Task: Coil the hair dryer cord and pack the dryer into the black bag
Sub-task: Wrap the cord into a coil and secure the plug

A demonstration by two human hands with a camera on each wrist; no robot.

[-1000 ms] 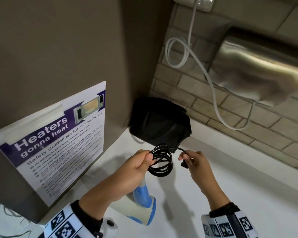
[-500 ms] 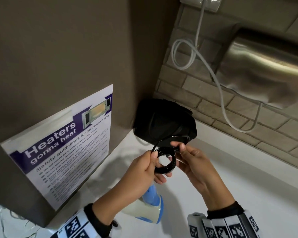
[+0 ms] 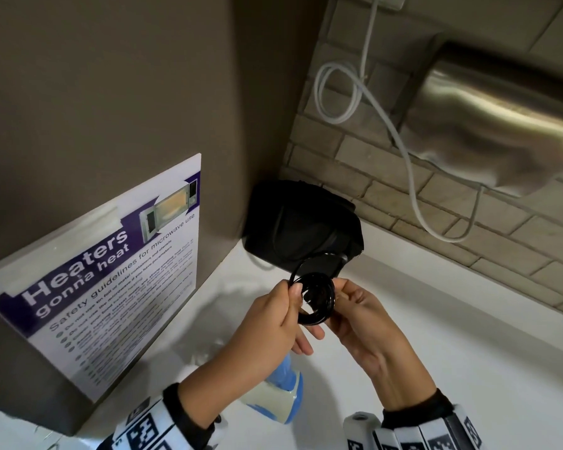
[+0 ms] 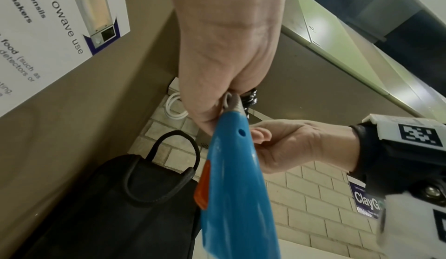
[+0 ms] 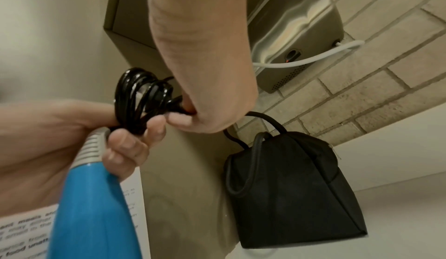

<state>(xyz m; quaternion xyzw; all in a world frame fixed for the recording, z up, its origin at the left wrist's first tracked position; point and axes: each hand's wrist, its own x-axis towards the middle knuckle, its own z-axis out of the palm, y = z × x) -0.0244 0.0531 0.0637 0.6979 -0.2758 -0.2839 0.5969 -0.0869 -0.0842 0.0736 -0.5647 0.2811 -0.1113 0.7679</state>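
My left hand [image 3: 273, 316] grips the coiled black cord [image 3: 317, 298] where it meets the blue and cream hair dryer [image 3: 278, 393], which hangs below the hand over the white counter [image 3: 452, 336]. Against the coil's right side, my right hand [image 3: 355, 306] pinches the cord's free end. In the right wrist view the coil [image 5: 142, 99] shows several glossy loops above the blue handle [image 5: 94, 211]. The black bag [image 3: 303, 227] stands in the corner behind the hands, zipped, handles up [image 5: 292, 190]. In the left wrist view the handle [image 4: 236, 183] hangs from my fist.
A brown cabinet side [image 3: 111, 92] with a microwave safety poster [image 3: 108, 277] rises on the left. A steel hand dryer [image 3: 501, 125] and its white cable [image 3: 400, 147] hang on the brick wall at the right. White counter extends to the right of the hands.
My right hand has closed in from the right and brought the cord's end against the coil, so the loops are tighter and smaller. Both hands and the dryer have risen slightly toward the bag.
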